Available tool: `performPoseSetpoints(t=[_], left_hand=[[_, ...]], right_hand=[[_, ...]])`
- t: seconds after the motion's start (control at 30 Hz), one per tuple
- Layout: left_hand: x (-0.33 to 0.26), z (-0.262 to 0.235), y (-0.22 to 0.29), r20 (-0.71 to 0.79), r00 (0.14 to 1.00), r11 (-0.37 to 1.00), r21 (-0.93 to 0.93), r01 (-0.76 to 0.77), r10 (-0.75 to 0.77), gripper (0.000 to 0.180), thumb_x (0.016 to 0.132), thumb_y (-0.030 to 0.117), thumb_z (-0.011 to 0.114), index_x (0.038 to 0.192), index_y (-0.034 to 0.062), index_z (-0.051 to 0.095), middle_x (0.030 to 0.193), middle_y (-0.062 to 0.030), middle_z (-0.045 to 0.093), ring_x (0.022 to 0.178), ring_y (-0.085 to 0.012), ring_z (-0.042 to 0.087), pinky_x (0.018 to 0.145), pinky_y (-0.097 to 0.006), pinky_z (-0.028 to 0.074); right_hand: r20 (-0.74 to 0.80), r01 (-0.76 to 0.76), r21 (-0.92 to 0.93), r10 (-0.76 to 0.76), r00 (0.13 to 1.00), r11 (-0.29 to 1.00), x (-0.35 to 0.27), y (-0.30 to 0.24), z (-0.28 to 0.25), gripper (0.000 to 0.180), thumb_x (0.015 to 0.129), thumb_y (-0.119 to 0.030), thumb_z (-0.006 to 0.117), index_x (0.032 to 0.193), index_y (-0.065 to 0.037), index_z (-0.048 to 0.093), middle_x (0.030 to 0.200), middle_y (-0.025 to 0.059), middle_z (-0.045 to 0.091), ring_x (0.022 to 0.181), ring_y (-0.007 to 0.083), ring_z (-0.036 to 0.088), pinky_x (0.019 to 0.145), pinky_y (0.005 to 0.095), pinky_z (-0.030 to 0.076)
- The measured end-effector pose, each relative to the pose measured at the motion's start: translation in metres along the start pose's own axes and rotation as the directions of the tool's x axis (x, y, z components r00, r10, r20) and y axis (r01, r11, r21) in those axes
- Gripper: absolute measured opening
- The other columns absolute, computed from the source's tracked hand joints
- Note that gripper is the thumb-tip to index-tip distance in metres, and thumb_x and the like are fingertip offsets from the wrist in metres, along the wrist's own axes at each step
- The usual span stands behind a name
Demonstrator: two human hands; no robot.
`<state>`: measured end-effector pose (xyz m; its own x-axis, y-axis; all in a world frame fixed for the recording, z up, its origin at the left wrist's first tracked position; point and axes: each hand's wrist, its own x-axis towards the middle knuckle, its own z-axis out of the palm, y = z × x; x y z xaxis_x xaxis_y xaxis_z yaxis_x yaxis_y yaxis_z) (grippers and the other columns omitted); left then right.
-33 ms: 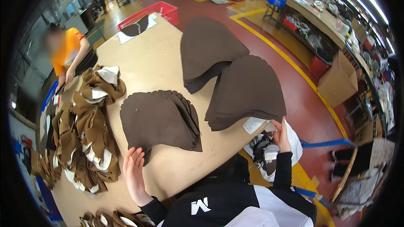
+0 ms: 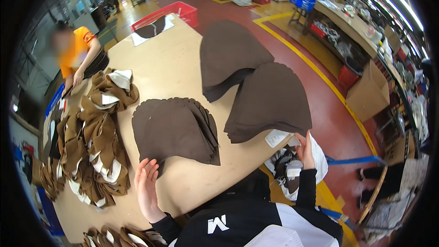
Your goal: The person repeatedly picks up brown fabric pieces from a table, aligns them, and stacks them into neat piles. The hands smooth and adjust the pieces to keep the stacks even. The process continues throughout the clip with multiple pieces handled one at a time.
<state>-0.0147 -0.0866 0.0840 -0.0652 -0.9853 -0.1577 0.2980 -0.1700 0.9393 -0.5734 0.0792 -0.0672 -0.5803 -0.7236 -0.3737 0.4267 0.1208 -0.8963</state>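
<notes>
My left hand (image 2: 146, 186) is open, palm turned inward and fingers stretched out. Its fingertips are at the lower left corner of a stack of dark brown fabric pieces (image 2: 176, 130) with scalloped upper edges. At the table's near right edge my right hand (image 2: 306, 152) is raised, fingers stretched out and apart, just below the corner of a second dark brown stack (image 2: 274, 103). Whether it touches that corner is hard to see. A third brown stack (image 2: 231, 55) lies farther back, partly under the second. A white paper label (image 2: 276, 138) sticks out below the second stack.
Heaps of brown and white pieces (image 2: 98, 155) cover the table's left side. A person in orange (image 2: 80, 50) works at the far left. A red crate (image 2: 185, 13) stands beyond the beige table (image 2: 160, 73). A white bag (image 2: 320, 155) and blue cart bar (image 2: 356, 160) are right of me.
The view has shifted slightly. Both hands and the brown stacks keep practically the same places relative to each other.
</notes>
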Motion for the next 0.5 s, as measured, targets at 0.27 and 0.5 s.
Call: performPoseSetpoints(t=[0.27, 0.5], left_hand=[[-0.008, -0.005, -0.003, -0.082, 0.996, 1.0, -0.009, 0.028, -0.028, 0.044, 0.102, 0.031, 0.06, 0.136, 0.0039, 0.056, 0.129, -0.0133, 0.066, 0.118, -0.0211, 0.062, 0.103, -0.035, 0.044], [-0.004, -0.012, -0.007, -0.148, 0.989, 1.0, -0.013, 0.011, -0.013, 0.044, 0.102, 0.033, 0.061, 0.135, 0.0055, 0.057, 0.126, -0.0106, 0.067, 0.113, -0.0184, 0.062, 0.101, -0.033, 0.043]], right_hand=[[0.316, 0.175, 0.161, -0.219, 0.923, 0.971, -0.018, 0.009, 0.051, 0.083, 0.105, -0.066, 0.024, 0.159, -0.002, 0.028, 0.164, 0.0068, 0.034, 0.151, 0.0206, 0.028, 0.123, 0.0361, 0.015], [0.156, 0.23, 0.155, -0.254, 0.954, 0.961, -0.016, 0.026, 0.075, 0.082, 0.104, -0.067, 0.024, 0.159, -0.006, 0.028, 0.162, 0.005, 0.036, 0.15, 0.0223, 0.028, 0.123, 0.0386, 0.015]])
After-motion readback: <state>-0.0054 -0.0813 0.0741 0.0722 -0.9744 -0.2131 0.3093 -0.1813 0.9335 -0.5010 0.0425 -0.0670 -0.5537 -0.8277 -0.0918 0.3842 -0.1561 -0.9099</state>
